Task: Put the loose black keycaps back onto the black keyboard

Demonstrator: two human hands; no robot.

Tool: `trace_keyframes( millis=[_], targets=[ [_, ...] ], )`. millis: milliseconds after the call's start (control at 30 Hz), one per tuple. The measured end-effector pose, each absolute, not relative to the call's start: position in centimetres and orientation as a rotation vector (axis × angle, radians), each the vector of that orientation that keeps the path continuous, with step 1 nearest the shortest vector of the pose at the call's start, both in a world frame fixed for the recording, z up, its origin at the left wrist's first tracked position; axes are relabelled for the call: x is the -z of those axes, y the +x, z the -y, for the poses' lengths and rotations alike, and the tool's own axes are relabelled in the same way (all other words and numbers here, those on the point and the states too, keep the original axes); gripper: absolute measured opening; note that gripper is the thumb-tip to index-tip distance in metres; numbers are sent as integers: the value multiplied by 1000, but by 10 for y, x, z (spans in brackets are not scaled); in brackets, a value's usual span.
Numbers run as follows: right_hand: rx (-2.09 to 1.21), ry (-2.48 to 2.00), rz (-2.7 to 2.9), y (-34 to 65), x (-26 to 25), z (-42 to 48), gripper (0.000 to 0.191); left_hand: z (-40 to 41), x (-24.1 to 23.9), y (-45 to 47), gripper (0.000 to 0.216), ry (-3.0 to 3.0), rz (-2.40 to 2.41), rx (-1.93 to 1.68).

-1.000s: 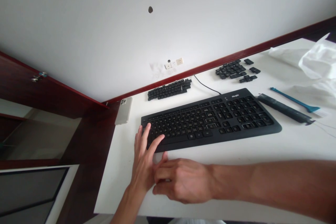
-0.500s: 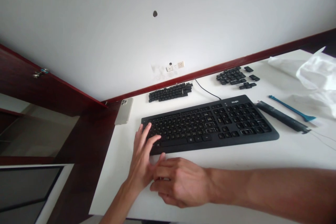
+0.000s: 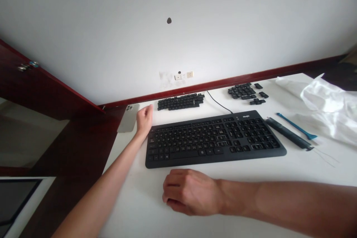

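A black keyboard (image 3: 178,158) lies on the white table, with many of its keycaps off and bare sockets showing; several bottom-row keys are in place. My left hand (image 3: 145,119) is curled beyond the keyboard's far left corner, close to a block of loose black keycaps (image 3: 180,102). Whether anything is inside its fingers is hidden. In front of the keyboard, my right hand (image 3: 191,192) is held low over the table with its fingers bent inward. I cannot see what, if anything, those fingers hold.
A phone (image 3: 128,119) lies left of my left hand. More loose keycaps (image 3: 242,91) sit at the back right. Right of the keyboard are a dark strip-like tool (image 3: 288,133), a blue brush (image 3: 297,125) and a crumpled white bag (image 3: 326,100). The cable (image 3: 219,102) runs towards the wall.
My left hand has left the keyboard's left keys and my right hand, moving up and away past the far left corner, its fingers now curled. My right hand stays nearly in place.
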State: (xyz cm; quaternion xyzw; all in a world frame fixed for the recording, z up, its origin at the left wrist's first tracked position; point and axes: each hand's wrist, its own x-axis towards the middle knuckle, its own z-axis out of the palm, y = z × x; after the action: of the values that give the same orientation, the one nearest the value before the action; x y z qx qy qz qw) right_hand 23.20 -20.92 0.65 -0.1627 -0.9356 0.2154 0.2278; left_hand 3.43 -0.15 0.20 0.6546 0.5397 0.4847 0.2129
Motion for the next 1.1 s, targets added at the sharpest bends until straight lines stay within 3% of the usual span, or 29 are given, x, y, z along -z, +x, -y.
trace_keyframes(
  millis=[433,600,733,867,1033,1100],
  targets=[
    [-448,-612,2560,234,-12,206,18,-15,4,33,53,1755,-1439,-1374],
    [-380,-612,2531,232,-15,204,25,-13,-3,36,52,1810,-1416,-1350],
    [-194,-663,2491,249,-37,186,23,-10,-6,37,52,1833,-1390,-1334],
    [-81,-1094,2343,320,-74,164,22,-9,-6,37,50,1831,-1363,-1320],
    [170,-2187,1940,461,-93,168,34,-9,-6,38,51,1829,-1366,-1322],
    [91,-2519,1792,506,-85,173,27,-9,-6,39,52,1830,-1369,-1316]
  ],
)
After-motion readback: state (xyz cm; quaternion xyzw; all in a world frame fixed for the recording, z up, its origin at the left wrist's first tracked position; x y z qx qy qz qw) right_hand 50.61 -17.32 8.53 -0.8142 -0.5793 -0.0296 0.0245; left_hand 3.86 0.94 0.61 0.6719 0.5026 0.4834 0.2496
